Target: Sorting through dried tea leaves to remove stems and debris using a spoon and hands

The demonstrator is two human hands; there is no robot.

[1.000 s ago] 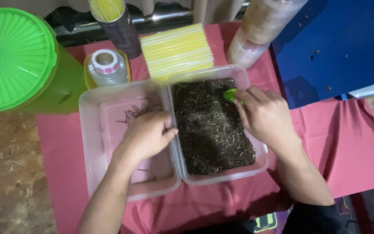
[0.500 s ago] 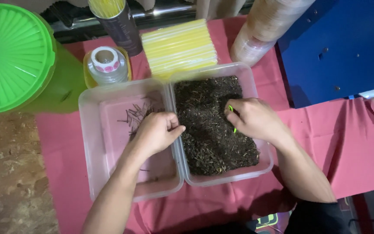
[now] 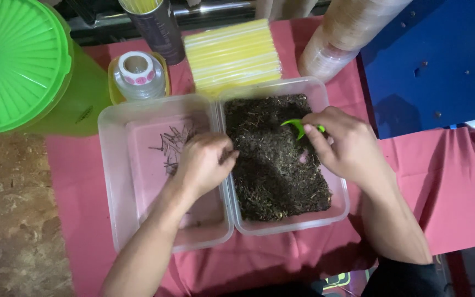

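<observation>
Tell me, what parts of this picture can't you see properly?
Head view:
- Left hand: fingertips curled under, so any pinch is hidden.
- Green spoon: handle hidden inside right hand.
- Green lid: cut off by the left and top edges.
- Dark can: top cropped.

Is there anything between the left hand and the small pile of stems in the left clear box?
Nothing visible. The left hand rests over the shared box walls, and the stems lie just beside it on the bare floor of the left box, with open space between them.
</observation>
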